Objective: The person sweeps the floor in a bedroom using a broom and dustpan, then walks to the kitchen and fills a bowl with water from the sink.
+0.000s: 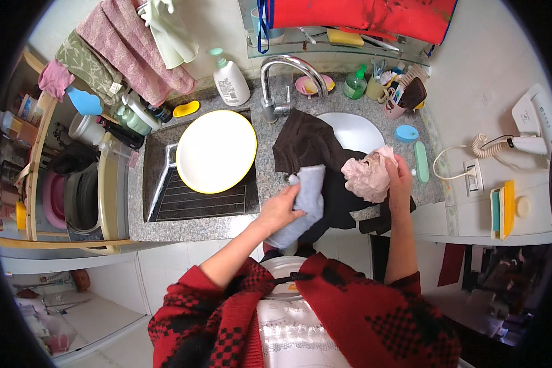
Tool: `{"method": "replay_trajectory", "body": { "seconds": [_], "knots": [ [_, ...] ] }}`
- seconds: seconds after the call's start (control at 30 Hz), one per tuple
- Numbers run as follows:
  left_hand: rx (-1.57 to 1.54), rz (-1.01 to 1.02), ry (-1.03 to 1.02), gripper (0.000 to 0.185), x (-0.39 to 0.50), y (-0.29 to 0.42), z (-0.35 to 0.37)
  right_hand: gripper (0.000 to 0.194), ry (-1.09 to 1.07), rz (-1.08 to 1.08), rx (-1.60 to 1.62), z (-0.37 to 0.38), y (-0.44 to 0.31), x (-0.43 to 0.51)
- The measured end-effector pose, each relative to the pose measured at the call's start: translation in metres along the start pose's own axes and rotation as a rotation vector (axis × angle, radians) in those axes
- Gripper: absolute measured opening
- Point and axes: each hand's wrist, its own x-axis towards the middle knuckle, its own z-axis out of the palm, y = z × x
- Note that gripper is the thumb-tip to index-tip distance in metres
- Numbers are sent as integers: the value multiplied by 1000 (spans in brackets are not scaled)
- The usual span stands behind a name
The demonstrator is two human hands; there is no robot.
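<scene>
My left hand (279, 209) grips a fuzzy blue-grey cloth, perhaps a sock (309, 198), which hangs over the counter's front edge. In my right hand (399, 178) is a crumpled pale pink cloth (367, 175), pinched at its right side. Between and beneath both hands spreads a black garment (336, 200), partly hidden by the pink cloth. A dark brown ribbed-cuff garment (306, 138) lies on the granite counter behind, overlapping the rim of a white round basin (361, 129).
A chrome faucet (267, 99) rises behind the garments. At left, a white basin with a yellow rim (216, 152) leans in a dark stone sink (202, 204). Bottles, including a white pump bottle (232, 83), line the back. A blue soap box (406, 133) and green case (422, 161) lie right.
</scene>
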Motion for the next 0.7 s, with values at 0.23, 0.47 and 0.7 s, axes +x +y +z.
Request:
{"method": "replay_trajectory", "body": {
  "seconds": [0.23,0.47,0.7],
  "knots": [
    [208,-47,-164,71,10,-11,45,26,-2,-16,-29,2,0,1],
    [158,-94,-111,69,8,-11,48,24,-140,73,-66,22,18,15],
    [75,-60,-167,84,-3,-10,38,25,-354,10,-364,33,64,22]
  ]
}}
